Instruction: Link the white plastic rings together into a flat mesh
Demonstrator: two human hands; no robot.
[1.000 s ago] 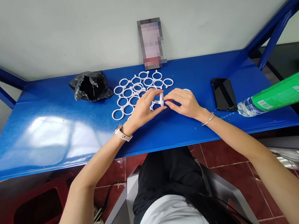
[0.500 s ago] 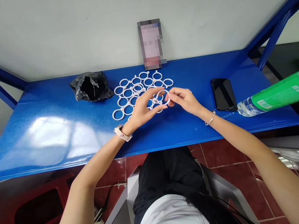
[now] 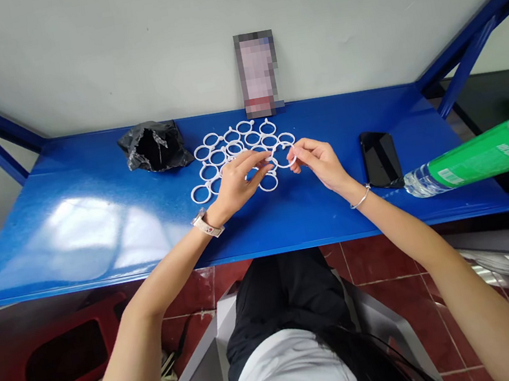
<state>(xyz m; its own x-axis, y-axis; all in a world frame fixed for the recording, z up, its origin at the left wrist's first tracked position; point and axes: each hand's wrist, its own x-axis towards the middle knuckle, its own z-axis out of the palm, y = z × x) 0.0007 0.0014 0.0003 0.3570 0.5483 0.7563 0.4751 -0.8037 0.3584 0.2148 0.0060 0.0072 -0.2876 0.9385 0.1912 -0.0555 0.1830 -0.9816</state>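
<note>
A white plastic ring point(image 3: 286, 166) is between my two hands, above the blue table point(image 3: 168, 232). My right hand point(image 3: 323, 164) pinches its right side between thumb and fingers. At the ring's left edge, the curved fingers and thumb of my left hand point(image 3: 243, 179) close in on it, their tips seeming to grip it. Several similar white rings point(image 3: 208, 172), each with a small knob, lie spread under and behind my hands; my left hand hides some of them.
A crumpled black plastic bag point(image 3: 153, 146) stands open at the back left. A pixelated upright device point(image 3: 258, 75) leans on the wall. To the right are a black phone point(image 3: 380, 160) and a clear bottle with a green label point(image 3: 485, 156), lying across the table edge.
My left hand's thumb and fingers have drawn closer together and shifted slightly left on the ring. My right hand has moved a little right, and the ring now tilts differently.
</note>
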